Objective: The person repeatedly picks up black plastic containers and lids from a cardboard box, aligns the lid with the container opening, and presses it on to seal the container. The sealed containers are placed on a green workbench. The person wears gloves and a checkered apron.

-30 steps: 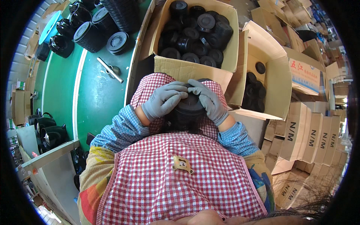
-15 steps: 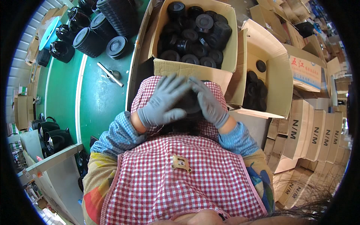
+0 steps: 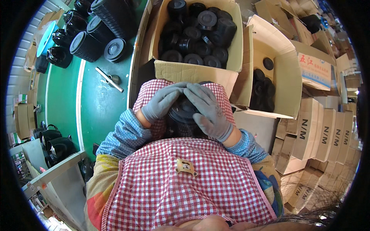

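A black round lid [image 3: 182,112] sits upright on a dark body in my lap, between my thighs; that lower part is mostly hidden. My left hand [image 3: 162,101], in a grey glove, curves around the lid's left and far side. On its right and far side lies my right hand [image 3: 209,111], gloved alike, thumb on the near right of the lid and fingers across its far top. The fingertips of both hands meet at the far edge. In front of my knees stands a cardboard box [image 3: 200,74] full of black lids [image 3: 207,18].
A second cardboard box [image 3: 287,96], to the right, holds several small black caps [image 3: 262,86]. Left is a green workbench [image 3: 106,111] with stacked black lids [image 3: 115,50], black jugs [image 3: 59,56] and a pale rod [image 3: 109,79]. Cartons [image 3: 306,129] are piled at right.
My left hand's spread fingers have drawn together and curled around the lid. My right hand has slid inward over its top, and more of the lid now shows.
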Demonstrator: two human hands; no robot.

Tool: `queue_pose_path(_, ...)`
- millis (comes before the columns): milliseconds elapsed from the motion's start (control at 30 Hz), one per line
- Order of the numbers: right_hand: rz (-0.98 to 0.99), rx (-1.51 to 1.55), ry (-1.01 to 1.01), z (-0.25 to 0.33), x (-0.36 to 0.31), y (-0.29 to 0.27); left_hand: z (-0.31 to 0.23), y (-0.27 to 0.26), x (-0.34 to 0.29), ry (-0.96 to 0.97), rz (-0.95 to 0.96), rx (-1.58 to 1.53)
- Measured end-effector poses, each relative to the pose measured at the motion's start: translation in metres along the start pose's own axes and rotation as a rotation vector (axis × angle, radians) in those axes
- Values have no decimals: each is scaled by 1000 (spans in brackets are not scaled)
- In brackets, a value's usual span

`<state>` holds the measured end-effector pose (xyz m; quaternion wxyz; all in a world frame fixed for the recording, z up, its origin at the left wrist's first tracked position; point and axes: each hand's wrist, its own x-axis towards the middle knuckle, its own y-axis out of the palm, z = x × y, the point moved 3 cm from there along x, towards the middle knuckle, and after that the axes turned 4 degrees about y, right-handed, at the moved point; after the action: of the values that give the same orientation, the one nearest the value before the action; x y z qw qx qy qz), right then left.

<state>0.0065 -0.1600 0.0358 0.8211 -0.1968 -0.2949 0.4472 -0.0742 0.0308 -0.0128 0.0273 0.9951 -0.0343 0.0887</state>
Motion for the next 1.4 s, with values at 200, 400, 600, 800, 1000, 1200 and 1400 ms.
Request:
queue_pose_path(200, -6, 149, 140, -63, -7, 0, -62, 29, -20, 190, 43, 916)
queue_pose_path(400, 19, 137, -27, 14, 1, -13, -2, -6, 4, -18, -72, 3)
queue_pose_path(600, 66, 295, 82, -47, -5, 12, -44, 16, -27, 34, -26, 614)
queue_pose_path(800, 204, 641, 226, -61, 2, 20, -68, 31, -36, 46, 27, 848)
queue_pose_path(1000, 316, -19, 3, 2, -7, 5, -16, -24, -2, -269, 162, 177)
queue_pose_path(1200, 641, -328, -154, -2, 41, 2, 42, -17, 71, -493, 297, 403)
queue_pose_path(1400, 476, -201, -385, 8, 48, -4, -12, -13, 94, -412, 492, 676)
